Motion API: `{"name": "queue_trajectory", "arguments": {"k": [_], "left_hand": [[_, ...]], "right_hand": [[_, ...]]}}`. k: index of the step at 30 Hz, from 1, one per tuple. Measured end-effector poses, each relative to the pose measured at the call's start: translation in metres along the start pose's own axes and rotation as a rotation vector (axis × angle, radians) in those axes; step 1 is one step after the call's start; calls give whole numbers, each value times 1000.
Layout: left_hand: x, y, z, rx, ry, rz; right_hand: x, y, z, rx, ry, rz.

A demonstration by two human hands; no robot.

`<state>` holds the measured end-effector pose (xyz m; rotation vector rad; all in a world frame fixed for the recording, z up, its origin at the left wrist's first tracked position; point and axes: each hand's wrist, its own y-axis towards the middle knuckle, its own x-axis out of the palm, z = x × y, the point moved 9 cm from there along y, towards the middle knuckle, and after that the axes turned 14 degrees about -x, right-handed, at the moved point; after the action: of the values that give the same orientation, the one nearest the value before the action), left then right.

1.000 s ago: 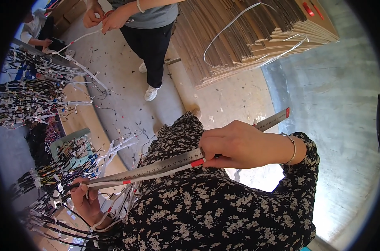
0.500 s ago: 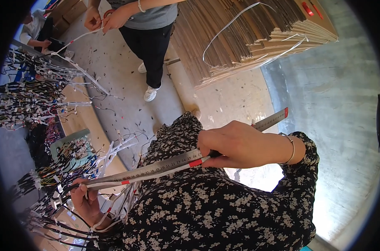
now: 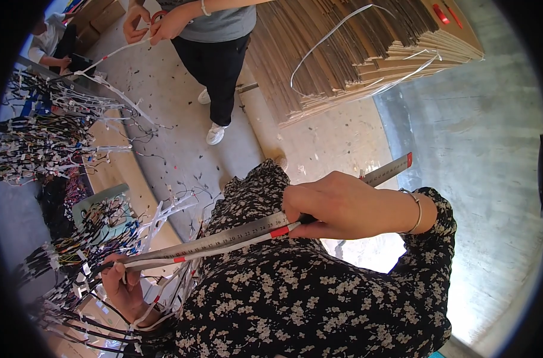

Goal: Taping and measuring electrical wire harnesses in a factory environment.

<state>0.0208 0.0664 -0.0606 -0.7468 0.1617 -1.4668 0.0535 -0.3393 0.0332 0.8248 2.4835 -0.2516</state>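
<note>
My right hand (image 3: 337,206) grips a long metal ruler (image 3: 241,234) together with a white wire marked with red bands (image 3: 223,247), stretched along the ruler's lower edge. My left hand (image 3: 123,286) pinches the far left end of the ruler and the wire, close to a bundle of white and dark wires. The ruler's right end sticks out past my right hand and carries a red tip. My sleeves are black with a small flower print.
Wire harness bundles (image 3: 50,131) hang along the left over a wooden bench (image 3: 128,179). A person in dark trousers (image 3: 214,65) stands ahead, handling a white wire (image 3: 119,51). A strapped stack of flat cardboard (image 3: 367,53) lies at the upper right on the concrete floor.
My hands and the ruler have stayed almost still, with only a slight shift of the left end. The person ahead keeps working a wire at chest height.
</note>
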Motion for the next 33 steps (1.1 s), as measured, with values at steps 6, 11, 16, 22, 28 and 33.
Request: {"name": "queue_trajectory", "arguments": {"k": [6, 11, 16, 22, 28, 33], "left_hand": [[-22, -53, -3, 50, -161, 450], [18, -3, -15, -151, -147, 198], [19, -21, -10, -120, -136, 203], [22, -12, 0, -101, -158, 153], [25, -5, -4, -129, -167, 94], [28, -2, -5, -157, -145, 135]], "right_hand": [[-4, -1, -15, -87, -28, -29], [1, -10, 4, 84, -19, 22], [-4, -5, -10, -34, -1, 9], [-13, 6, -14, -53, -26, 3], [-19, 5, -12, -60, -47, -3], [-24, 6, -6, -38, -13, 12]]}}
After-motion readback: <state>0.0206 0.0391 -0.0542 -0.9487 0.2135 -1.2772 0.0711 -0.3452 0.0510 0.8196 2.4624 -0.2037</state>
